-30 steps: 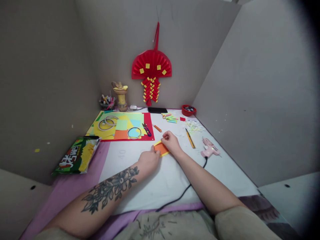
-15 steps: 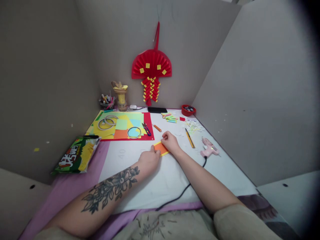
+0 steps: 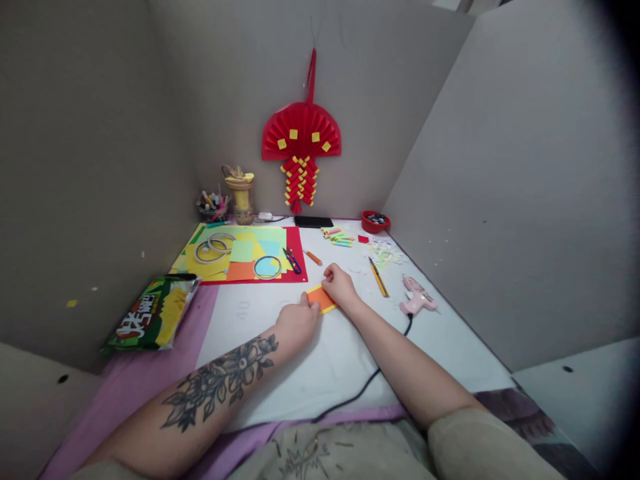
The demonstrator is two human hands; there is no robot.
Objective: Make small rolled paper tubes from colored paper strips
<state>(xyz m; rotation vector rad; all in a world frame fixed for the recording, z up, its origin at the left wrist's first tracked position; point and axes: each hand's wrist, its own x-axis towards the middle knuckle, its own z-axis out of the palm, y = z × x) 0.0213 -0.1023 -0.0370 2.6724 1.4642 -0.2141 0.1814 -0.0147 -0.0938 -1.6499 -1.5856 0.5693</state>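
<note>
A small orange paper piece with yellow edges [image 3: 324,300] lies on the white tabletop [image 3: 280,293] between my hands. My left hand [image 3: 299,319] grips its left end, thumb and fingers closed on it. At the paper's upper right edge is my right hand [image 3: 339,283], its fingers curled together in a pinch; whether they hold the paper's edge or some tiny piece is hidden. An orange-handled stick [image 3: 313,257] rests just beyond my right hand. To the right lie a yellow utility knife [image 3: 379,277] and a pink glue gun [image 3: 418,297].
Coloured paper sheets [image 3: 243,270] bear ring hoops and blue thread snips [image 3: 292,261] at the left. A snack bag [image 3: 153,312] sits at the left edge. Rolled paper tubes [image 3: 339,237], paper scraps [image 3: 385,253] and a red bowl [image 3: 375,227] stand farther back. A red fan ornament [image 3: 301,133] hangs behind.
The view has shifted slightly. Both hands and the orange paper hold nearly the same position.
</note>
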